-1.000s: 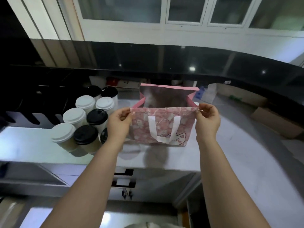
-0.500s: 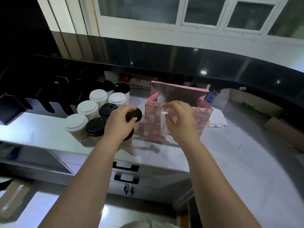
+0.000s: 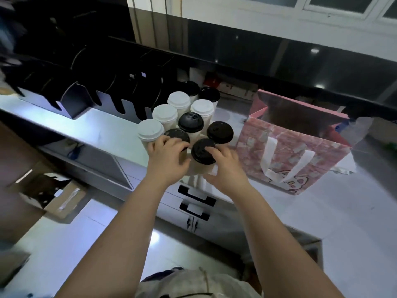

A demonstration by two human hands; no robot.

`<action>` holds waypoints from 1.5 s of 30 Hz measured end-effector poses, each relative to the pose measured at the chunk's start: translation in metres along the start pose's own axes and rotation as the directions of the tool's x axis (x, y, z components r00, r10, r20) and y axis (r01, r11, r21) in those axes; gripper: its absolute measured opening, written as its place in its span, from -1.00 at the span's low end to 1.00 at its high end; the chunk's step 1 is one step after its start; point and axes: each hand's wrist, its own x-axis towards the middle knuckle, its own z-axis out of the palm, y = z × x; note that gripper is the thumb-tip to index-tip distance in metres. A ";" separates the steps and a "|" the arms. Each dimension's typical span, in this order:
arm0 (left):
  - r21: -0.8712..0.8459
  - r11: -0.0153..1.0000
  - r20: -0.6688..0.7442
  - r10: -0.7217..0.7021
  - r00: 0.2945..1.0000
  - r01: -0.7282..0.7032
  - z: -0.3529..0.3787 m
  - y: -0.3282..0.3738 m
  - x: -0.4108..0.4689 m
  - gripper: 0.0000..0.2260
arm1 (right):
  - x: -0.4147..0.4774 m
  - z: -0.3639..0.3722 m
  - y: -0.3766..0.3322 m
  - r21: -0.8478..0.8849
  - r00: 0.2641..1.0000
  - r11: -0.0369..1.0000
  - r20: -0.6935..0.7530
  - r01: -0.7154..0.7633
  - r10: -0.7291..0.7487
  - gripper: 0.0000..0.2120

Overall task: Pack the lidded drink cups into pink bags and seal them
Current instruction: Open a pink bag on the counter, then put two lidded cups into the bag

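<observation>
A pink patterned bag [image 3: 287,151] with white handles stands open on the counter at the right. Left of it is a cluster of several lidded paper cups, some white-lidded [image 3: 165,114], some black-lidded [image 3: 219,132]. My left hand [image 3: 167,158] wraps around the front-left black-lidded cup [image 3: 177,135], fingers on its lid rim. My right hand [image 3: 224,166] grips the nearest black-lidded cup [image 3: 200,152], fingers over the lid edge and thumb below on its side.
A black cup-and-lid organiser [image 3: 90,91] lines the back left of the white counter [image 3: 103,130]. Drawers with black handles [image 3: 194,200] sit under the counter edge. A cardboard box [image 3: 62,198] lies on the floor at the left.
My right hand left the bag and came left onto the nearest black-lidded cup. My left hand moved onto the neighbouring black-lidded cup. The view swung left and down.
</observation>
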 end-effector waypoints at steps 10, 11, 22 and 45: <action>0.050 0.998 0.018 -0.038 0.999 0.037 0.006 -0.025 -0.023 -0.57 | 0.021 0.040 -0.019 -0.135 0.999 0.990 -0.031 -0.031 0.027 -0.39; 0.049 0.998 0.012 -0.039 0.999 0.039 0.006 -0.027 -0.024 -0.57 | 0.023 0.041 -0.020 -0.095 0.997 0.995 -0.068 -0.034 0.028 -0.47; 0.062 0.995 0.022 -0.075 0.997 0.073 0.009 -0.026 -0.024 -0.56 | 0.041 0.033 -0.021 -0.130 0.991 0.986 -0.096 -0.103 0.091 -0.30; -0.069 0.993 0.054 0.103 0.993 -0.099 0.032 0.080 -0.014 -0.62 | -0.076 -0.034 0.042 -0.005 0.971 0.993 -0.206 -0.122 0.118 -0.22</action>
